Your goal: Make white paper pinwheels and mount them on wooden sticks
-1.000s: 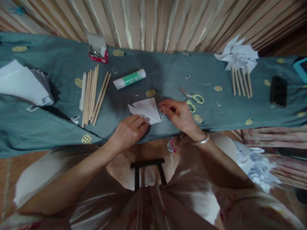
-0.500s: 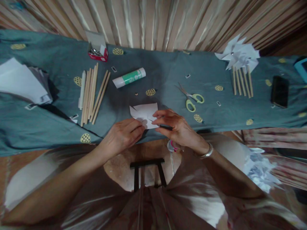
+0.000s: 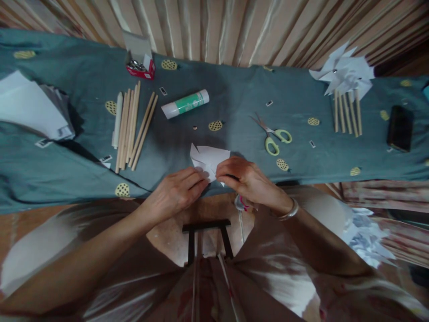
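A small white paper (image 3: 212, 156) with cut, folded corners lies near the front edge of the table. My left hand (image 3: 179, 188) pinches its lower left part, fingertips pressed together on it. My right hand (image 3: 244, 176) is closed on the paper's right side, thumb and fingers brought together at a corner. The fingertips hide part of the paper's middle. Beyond the paper lie a glue stick (image 3: 185, 103) with a green label and scissors (image 3: 273, 133) with light green handles.
Wooden sticks (image 3: 128, 127) and a white pen (image 3: 117, 120) lie left. Farther left is a stack of white paper (image 3: 31, 105). A red box (image 3: 140, 69) holds small metal pieces. Paper pinwheels (image 3: 345, 71) on sticks and a dark phone (image 3: 400, 128) lie right.
My right fingers, spread over the paper before, have closed on its right side, and a corner there now sticks out downward. The view has shifted slightly.
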{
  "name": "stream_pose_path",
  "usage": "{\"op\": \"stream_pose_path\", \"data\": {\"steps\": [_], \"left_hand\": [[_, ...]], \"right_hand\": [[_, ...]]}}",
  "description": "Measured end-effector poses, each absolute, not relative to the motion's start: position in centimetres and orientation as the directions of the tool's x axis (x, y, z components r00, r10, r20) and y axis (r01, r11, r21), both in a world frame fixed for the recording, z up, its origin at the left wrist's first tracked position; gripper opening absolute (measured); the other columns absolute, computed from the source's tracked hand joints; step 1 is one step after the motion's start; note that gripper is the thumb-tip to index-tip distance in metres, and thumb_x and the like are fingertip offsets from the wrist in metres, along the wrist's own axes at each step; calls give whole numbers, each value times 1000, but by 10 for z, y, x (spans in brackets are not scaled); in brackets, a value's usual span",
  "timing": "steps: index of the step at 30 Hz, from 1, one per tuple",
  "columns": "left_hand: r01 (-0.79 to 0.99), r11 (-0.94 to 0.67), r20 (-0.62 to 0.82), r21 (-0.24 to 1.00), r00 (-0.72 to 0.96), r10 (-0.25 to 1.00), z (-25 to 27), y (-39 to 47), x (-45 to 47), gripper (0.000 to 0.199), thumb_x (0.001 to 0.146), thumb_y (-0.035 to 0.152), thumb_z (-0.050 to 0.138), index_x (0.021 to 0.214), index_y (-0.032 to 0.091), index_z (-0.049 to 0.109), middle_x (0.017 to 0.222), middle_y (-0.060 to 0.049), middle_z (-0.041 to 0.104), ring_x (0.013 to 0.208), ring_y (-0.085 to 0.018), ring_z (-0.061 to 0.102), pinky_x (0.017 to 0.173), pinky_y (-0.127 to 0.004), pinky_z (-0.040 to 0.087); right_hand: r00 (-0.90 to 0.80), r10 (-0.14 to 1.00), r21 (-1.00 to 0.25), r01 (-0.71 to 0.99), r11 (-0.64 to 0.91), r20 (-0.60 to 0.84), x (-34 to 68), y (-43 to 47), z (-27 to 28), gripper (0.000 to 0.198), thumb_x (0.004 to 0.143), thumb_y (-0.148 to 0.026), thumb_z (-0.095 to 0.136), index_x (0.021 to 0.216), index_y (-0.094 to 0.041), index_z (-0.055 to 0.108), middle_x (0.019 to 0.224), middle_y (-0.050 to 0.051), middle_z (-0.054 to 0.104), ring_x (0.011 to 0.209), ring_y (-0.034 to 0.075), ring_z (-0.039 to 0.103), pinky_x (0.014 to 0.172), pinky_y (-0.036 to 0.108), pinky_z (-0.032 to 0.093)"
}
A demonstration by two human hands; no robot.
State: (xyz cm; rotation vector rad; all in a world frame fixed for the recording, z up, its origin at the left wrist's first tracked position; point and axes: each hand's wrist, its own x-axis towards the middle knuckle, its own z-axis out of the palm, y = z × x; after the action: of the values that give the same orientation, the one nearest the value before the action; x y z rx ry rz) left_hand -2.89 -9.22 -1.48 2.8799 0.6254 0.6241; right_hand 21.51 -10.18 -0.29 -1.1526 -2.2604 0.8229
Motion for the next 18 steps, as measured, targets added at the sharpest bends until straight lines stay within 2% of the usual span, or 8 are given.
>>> {"op": "stream_pose_path", "data": {"steps": [3,7,11,15,18], "left_hand": [[365,-909,396,201,818,417,-18,-95,-29,24,98,10,54,122,11,60,112,-11,74,108,-22,70,91,-36,62],[362,-907,391,217,819,420,-17,-96,-27,31,100,8,49,130,11,54,111,-11,75,108,-21,70,91,-36,63],[326,-912,364,250,841,401,-15,-96,-27,26,101,10,46,126,8,56,110,-13,73,110,-23,68,90,-36,63],[331,-904,351,270,841,412,-16,-96,-27,24,101,11,47,122,6,59,110,-14,72,107,-23,67,91,-37,63],[334,-907,354,256,841,409,-16,-96,-26,24,101,10,48,121,5,60,109,-14,72,105,-23,67,90,-37,63]], "right_hand": [[-518,842,-665,578,474,150,210,-101,-3,20,101,-25,55,86,-18,67,91,6,73,90,19,68,90,36,51],[-491,852,-641,598,482,182,205,-99,-4,19,100,-24,57,84,-17,64,87,7,72,86,20,67,88,36,50],[-482,859,-649,600,468,174,204,-99,-4,20,100,-26,57,83,-18,65,86,6,73,84,20,67,86,36,50],[-459,876,-713,564,417,148,207,-99,-3,11,96,-19,61,87,-19,68,90,5,74,89,20,68,86,35,52],[-443,882,-743,533,404,162,209,-99,-5,12,95,-16,61,90,-20,70,93,4,75,92,19,69,87,36,53]]}}
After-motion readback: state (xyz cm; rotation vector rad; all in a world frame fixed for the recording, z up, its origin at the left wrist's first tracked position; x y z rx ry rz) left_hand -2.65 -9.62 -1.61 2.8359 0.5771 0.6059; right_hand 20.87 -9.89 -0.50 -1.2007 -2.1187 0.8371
